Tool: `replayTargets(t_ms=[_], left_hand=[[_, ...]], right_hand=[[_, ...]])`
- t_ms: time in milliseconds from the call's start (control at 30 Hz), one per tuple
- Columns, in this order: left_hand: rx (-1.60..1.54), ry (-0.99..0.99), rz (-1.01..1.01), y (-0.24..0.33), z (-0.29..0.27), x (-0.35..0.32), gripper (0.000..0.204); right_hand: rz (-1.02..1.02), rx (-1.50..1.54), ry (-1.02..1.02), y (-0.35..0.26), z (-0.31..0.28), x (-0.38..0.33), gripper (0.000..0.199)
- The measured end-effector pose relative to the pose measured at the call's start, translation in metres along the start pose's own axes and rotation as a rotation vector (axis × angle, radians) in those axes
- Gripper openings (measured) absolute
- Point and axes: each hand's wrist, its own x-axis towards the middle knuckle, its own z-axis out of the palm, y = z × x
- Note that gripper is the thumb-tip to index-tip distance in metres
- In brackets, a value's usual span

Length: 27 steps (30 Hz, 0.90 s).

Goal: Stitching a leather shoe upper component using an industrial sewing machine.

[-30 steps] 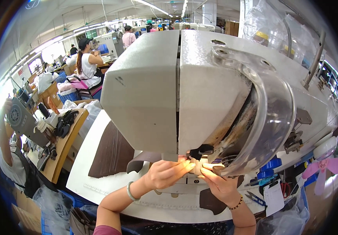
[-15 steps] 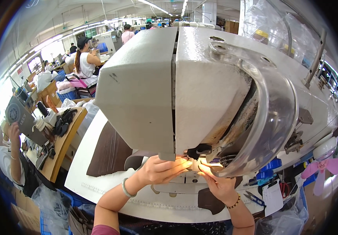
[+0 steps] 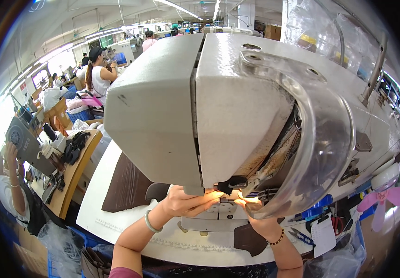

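Observation:
A big grey-white sewing machine head (image 3: 209,106) fills the middle of the view, with a clear curved guard (image 3: 325,139) on its right side. My left hand (image 3: 186,204) reaches under the head, its fingers pinched together at the lit needle area (image 3: 230,199). My right hand (image 3: 260,222) comes up from below, mostly hidden behind the guard, fingertips meeting the left ones by the needle. What they pinch is too small to tell. A dark brown piece (image 3: 251,238) lies under my right wrist on the white table (image 3: 116,222).
A dark brown leather panel (image 3: 126,183) lies left on the table. Scissors (image 3: 302,236) and paper tags (image 3: 322,234) sit at the right, beside a pink fan (image 3: 380,199). Other people work at stations to the left and far back.
The view has moved closer to the machine head, which now looms larger. Both hands stay at the needle area, fingertips drawn a little tighter together.

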Motion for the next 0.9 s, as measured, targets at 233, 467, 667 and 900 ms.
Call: replayTargets(t_ms=[233,467,667,900], left_hand=[[0.083,-0.047,0.003,-0.008,-0.007,0.006,0.017],[-0.005,0.203,0.029,-0.002,-0.001,0.029,0.015],[-0.017,0.181,-0.021,0.000,-0.002,0.029,0.016],[0.000,0.062,-0.135,-0.017,0.011,-0.015,0.018]], right_hand=[[0.017,-0.172,-0.058,0.031,-0.006,-0.006,0.017],[0.220,0.205,0.122,0.020,-0.006,-0.002,0.026],[-0.275,-0.327,0.133,0.001,-0.016,0.024,0.016],[-0.165,-0.180,-0.046,0.021,-0.020,0.007,0.028]])
